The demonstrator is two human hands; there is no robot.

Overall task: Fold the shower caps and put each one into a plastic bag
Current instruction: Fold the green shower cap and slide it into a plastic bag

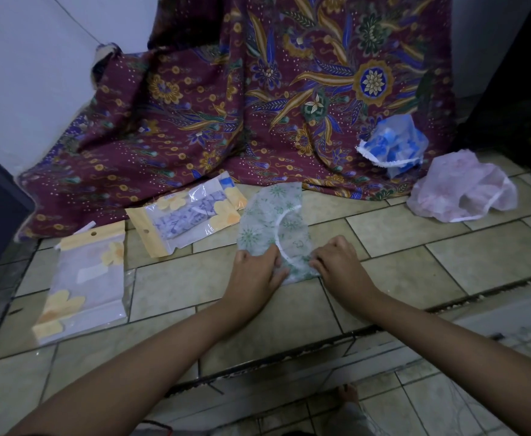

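Step in hand: judged to be folding the green shower cap [272, 221], not yet bagging it.
Cap position: on the tiled floor [446, 262], directly ahead, lying flat in a crescent with its white elastic rim showing as an arc.
Left hand [254, 272]: fingers curled, pinching the cap's near left edge.
Right hand [341, 262]: fingers curled, pinching the cap's near right corner.
Fold method: bring both pinched points over together, so that the elastic rim lands on itself and the edges line up.
Air: press outward from the crease with flat fingers; trapped air probably makes the thin film spring open.
Fold width: keep the strip narrower than a bag mouth, judged against the filled bag [188, 218] just beside the cap on its left.
Second bag [85, 284]: further left on the floor; whether it holds anything cannot be told.
Waiting caps: blue shower cap [393, 146] on the patterned cloth [226, 121]; pink shower cap [462, 190] on the floor at right, both unfolded.
Risk: the film likely slides on tile; hold one side down while creasing.
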